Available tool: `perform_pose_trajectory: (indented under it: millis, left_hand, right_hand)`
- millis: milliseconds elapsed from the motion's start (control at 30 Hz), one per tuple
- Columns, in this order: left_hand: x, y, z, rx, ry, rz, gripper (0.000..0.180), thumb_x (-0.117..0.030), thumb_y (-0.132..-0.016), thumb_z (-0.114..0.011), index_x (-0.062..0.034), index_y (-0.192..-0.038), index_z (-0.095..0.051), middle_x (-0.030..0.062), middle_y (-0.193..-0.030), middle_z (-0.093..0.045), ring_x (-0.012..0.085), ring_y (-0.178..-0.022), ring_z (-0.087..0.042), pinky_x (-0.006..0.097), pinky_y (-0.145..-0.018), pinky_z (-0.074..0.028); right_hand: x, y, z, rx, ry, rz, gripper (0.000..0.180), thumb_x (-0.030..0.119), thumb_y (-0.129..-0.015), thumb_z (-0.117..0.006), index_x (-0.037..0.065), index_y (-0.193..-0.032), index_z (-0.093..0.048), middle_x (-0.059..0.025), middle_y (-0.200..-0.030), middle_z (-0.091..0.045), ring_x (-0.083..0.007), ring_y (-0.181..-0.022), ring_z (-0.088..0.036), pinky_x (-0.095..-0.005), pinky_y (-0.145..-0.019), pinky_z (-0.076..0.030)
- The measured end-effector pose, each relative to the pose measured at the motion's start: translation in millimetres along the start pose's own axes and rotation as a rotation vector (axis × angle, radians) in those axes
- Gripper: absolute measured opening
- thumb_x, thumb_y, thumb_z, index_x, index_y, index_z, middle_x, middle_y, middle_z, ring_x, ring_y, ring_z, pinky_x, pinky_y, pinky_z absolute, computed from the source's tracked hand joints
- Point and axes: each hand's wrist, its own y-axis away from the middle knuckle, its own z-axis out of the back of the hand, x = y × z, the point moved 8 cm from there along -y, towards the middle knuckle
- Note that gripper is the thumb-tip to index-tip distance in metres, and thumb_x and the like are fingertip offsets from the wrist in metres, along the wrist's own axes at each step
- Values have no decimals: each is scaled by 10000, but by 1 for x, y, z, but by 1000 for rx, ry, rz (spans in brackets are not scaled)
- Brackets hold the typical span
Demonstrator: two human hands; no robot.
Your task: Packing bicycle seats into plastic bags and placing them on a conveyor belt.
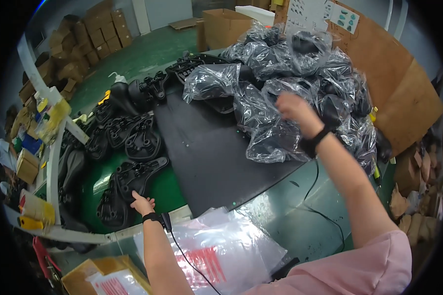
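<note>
As wrapped parts [305, 81] crowd one edge, bare mat [209, 152] separates hands [143, 204].

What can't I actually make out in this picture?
All in the head view:
Right hand: blurred, so whether it grips the clear plastic bags is unclear.
Bagged black items: exact shapes hidden by shiny, creased plastic.
Cardboard box at lower left: cut off by the lower edge.
White sheet with teal shapes: details too small.

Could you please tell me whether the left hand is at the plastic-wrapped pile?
No, the left hand is at an unwrapped black part, while the right hand is at the plastic-wrapped pile.
</note>
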Motion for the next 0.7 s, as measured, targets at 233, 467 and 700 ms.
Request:
perform_pose_trajectory:
  millis: [233, 467, 700]
  left_hand:
    - [-11, 10, -1, 234, 312, -134, 413, -257, -857, -540, -43, -1167, -369, 72, -717, -542, 147, -542, -529, 266, -463, -406]
    - [6, 173, 60, 626, 329, -141, 267, -208, -818, -513, -34, -1019, -497, 105, -755, -605, 219, -452, -545, 303, -406, -452]
    - [-55, 369, 109, 725, 20, -498, 505, -213, -894, -541, 11, -1290, -321, 74, -734, -540, 135, -509, -534, 252, -471, -465]
  right_hand:
    - [-82, 116, -201, 316, 445, 45, 554, 140, -733, -697, 60, -1253, -524, -181, -1197, -547, -312, -1113, -519, -402, -937, -437]
    - [25, 155, -267, 456, 834, 458, 938, 183, -658, -763, 31, -1422, -241, -201, -1444, -274, -372, -1358, -227, -479, -1097, -235]
    - [27, 236, -205, 420, 86, 107, 682, 176, -684, -727, 40, -1258, -385, -151, -1060, -577, -291, -954, -584, -368, -800, -487]
